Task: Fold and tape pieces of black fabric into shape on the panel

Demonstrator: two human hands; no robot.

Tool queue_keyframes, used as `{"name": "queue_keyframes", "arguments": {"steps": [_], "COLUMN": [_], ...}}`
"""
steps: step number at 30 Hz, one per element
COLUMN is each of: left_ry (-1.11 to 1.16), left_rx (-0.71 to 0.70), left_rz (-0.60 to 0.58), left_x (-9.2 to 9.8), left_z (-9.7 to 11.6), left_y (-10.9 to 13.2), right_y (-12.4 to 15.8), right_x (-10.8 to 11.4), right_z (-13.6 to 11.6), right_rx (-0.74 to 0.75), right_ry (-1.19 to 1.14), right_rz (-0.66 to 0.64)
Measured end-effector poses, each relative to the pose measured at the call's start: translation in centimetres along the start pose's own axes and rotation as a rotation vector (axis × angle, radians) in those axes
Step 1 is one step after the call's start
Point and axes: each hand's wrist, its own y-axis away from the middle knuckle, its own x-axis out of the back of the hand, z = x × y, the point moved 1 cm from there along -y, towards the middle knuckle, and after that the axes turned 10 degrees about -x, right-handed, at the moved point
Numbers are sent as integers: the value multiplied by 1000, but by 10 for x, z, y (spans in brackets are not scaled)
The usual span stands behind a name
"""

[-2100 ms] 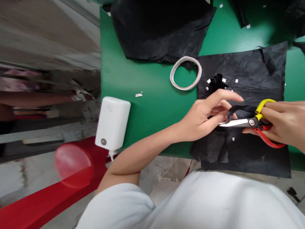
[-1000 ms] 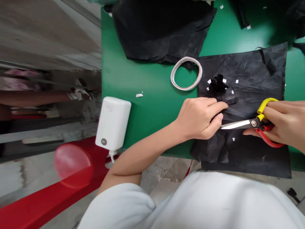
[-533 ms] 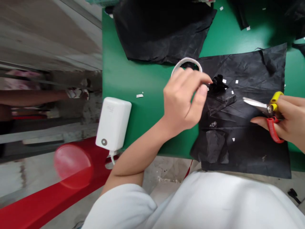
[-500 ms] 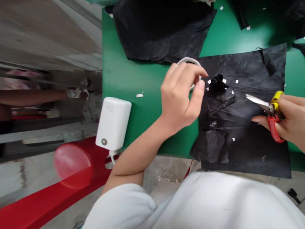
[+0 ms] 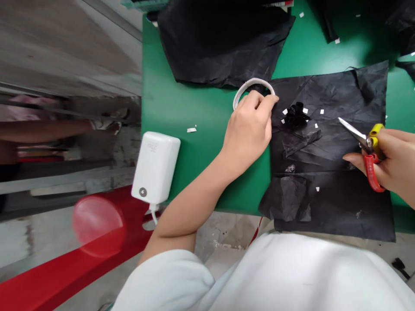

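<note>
The left hand (image 5: 248, 125) is at the near side of the tape ring (image 5: 256, 80), its fingers bent and close together; they hide part of the rim, so I cannot tell whether they grip it. The ring lies on the green table (image 5: 191, 103), just left of a black sheet (image 5: 340, 151) and against the lower edge of a 2nd black piece (image 5: 223, 47). The right hand (image 5: 391, 162) has its fingers curled round the 2 handles of the scissors (image 5: 368, 141), 1 yellow and 1 red, with the thumb stretched out to the left. The blades look closed, pointing up and left over the right half of the sheet. A black bunch (image 5: 296, 116) sits on the sheet with white chips (image 5: 322, 111) about it. The sheet hangs past the table's near edge. At the table's left edge is a white box (image 5: 157, 166) with a cable (image 5: 154, 214), above a red seat (image 5: 106, 259).
</note>
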Motion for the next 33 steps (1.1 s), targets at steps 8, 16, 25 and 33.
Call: {"name": "queue_keyframes", "arguments": {"steps": [8,16,25,33], "left_ry": [177,340,418,432], "left_rx": [67,164,-103,-247], "left_rz": [129,242,482,422], "left_x": [8,28,24,31], "left_z": [4,24,33,42], "left_y": [-4,-6,-1,-1], "right_y": [1,1,2,4], "right_x": [0,-2,-5,-7], "right_z": [0,0,-3,-4], "right_rx": [-13,-5,-8,-41], "right_ry": [9,13,93,139], "right_rz": [-15,-4,7,-5]}}
